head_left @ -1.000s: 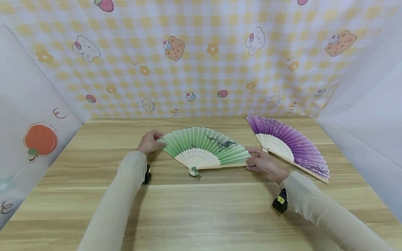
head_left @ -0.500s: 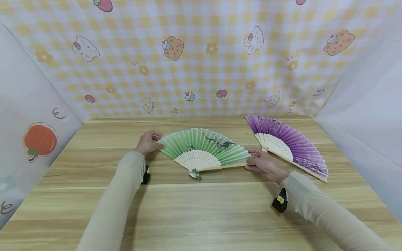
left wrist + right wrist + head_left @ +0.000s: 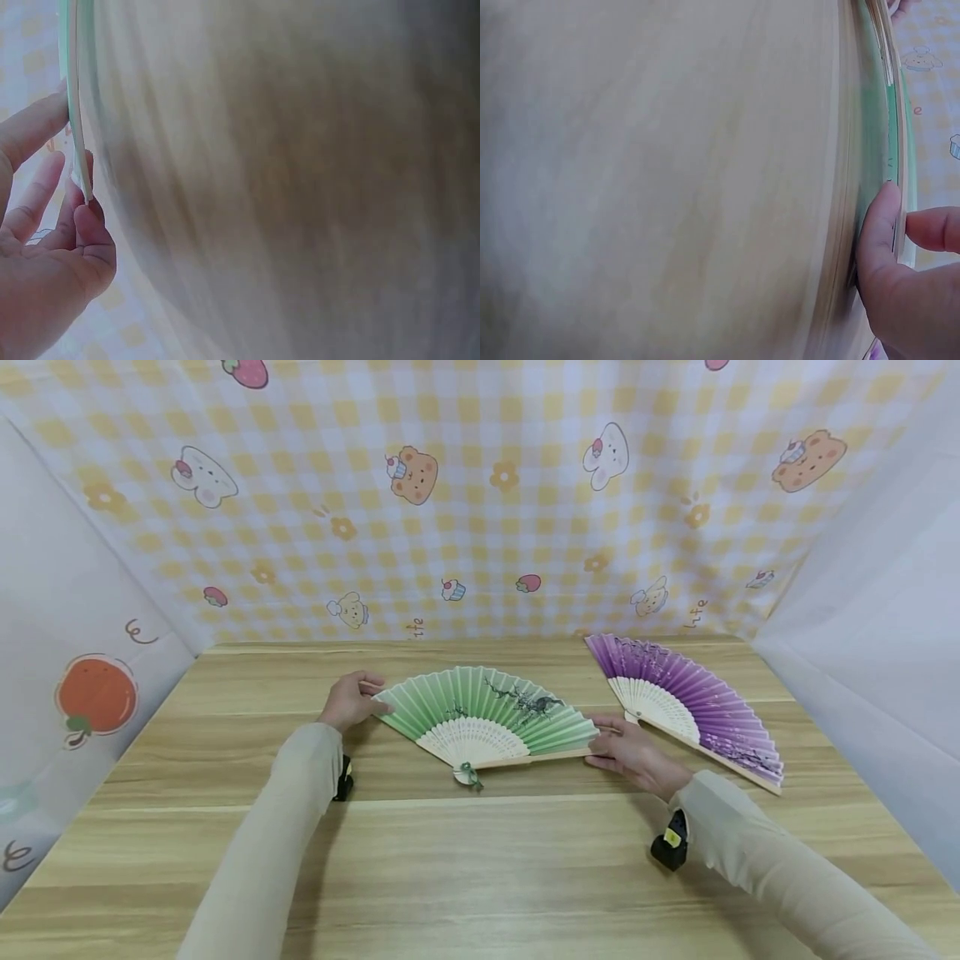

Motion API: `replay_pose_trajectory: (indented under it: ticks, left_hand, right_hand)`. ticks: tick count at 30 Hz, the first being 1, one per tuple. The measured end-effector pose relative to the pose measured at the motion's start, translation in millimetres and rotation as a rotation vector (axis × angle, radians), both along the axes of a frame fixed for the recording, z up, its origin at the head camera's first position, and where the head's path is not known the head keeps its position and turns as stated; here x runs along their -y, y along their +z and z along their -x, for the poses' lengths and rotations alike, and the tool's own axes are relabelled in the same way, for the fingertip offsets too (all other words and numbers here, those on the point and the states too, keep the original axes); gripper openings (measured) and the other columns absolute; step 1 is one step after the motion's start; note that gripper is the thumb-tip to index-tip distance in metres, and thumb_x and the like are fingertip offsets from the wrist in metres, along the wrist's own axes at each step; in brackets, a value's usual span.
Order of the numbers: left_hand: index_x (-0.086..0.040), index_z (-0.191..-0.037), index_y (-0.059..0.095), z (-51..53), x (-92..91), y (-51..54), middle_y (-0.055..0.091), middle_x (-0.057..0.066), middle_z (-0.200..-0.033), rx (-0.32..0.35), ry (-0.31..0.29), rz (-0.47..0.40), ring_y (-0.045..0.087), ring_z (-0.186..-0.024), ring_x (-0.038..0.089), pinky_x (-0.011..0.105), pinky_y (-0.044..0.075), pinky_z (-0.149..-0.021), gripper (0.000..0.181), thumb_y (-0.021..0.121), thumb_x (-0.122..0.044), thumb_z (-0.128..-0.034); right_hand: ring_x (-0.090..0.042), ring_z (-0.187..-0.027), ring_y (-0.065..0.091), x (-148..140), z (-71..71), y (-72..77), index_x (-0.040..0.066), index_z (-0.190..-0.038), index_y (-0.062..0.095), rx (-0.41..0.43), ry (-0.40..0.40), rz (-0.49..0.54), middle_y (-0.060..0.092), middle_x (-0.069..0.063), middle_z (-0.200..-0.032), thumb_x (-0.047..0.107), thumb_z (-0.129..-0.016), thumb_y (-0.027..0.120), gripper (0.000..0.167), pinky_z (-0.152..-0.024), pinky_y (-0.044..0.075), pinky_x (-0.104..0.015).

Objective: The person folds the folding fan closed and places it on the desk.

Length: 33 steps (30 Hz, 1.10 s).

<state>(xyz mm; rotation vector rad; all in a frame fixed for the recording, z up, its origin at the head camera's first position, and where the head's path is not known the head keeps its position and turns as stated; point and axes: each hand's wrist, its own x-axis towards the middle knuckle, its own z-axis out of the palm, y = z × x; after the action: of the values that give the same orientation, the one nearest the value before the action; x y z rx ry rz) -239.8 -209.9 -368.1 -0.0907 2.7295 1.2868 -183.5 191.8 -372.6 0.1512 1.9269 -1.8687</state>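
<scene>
A green folding fan (image 3: 480, 714) is spread out above the middle of the wooden table, its pivot and green tassel toward the person. My left hand (image 3: 351, 700) pinches the fan's left end; in the left wrist view the hand (image 3: 56, 262) has thumb and fingers on the thin edge of the fan (image 3: 79, 127). At the other end, my right hand (image 3: 637, 756) grips the wooden outer rib. The right wrist view shows the right hand (image 3: 900, 277) with thumb and a finger on either side of the fan edge (image 3: 900, 150).
A spread purple fan (image 3: 697, 702) lies on the table (image 3: 480, 877) at the back right, close beyond my right hand. Behind the table hangs a yellow checked cloth (image 3: 480, 527) with cartoon prints. White sheets (image 3: 885, 610) flank both sides.
My left hand has shifted slightly left, and the green fan's left edge with it. The right hand stays nearly still on its end of the fan.
</scene>
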Motion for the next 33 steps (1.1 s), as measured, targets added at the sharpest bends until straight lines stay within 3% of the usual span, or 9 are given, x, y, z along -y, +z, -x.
replay_pose_trajectory:
  ticks: [13, 20, 33]
  left_hand:
    - [0.003, -0.116, 0.048, -3.1, -2.0, 7.3, 0.051, 0.019, -0.109, 0.022, -0.004, -0.052, 0.047, -0.095, 0.027, 0.03, 0.042, -0.076, 0.044, 0.066, -0.004, -0.0766]
    - [0.003, -0.116, 0.047, -4.2, -0.5, 8.4, 0.049, 0.018, -0.107, 0.028, -0.01, -0.095, 0.046, -0.092, 0.024, 0.026, 0.041, -0.072, 0.045, 0.066, -0.003, -0.0754]
    - [0.002, -0.117, 0.045, -15.8, 0.7, 14.3, 0.048, 0.015, -0.102, 0.031, -0.037, -0.15, 0.046, -0.09, 0.024, 0.03, 0.042, -0.075, 0.049, 0.068, -0.01, -0.0754]
  right_hand:
    - [-0.012, -0.08, 0.054, -2.3, -3.3, 0.6, -0.004, -0.138, 0.009, -0.002, 0.001, 0.084, 0.039, -0.012, -0.098, -0.01, -0.086, 0.042, 0.061, -0.085, 0.046, -0.026]
    - [-0.011, -0.078, 0.054, -4.6, -5.1, 1.8, -0.007, -0.137, 0.007, -0.021, -0.01, 0.128, 0.041, -0.006, -0.086, -0.012, -0.084, 0.046, 0.065, -0.086, 0.046, -0.027]
    - [-0.01, -0.082, 0.057, -6.7, -9.7, 4.0, -0.008, -0.137, 0.005, -0.047, -0.034, 0.149, 0.045, -0.007, -0.092, -0.01, -0.085, 0.045, 0.065, -0.088, 0.044, -0.025]
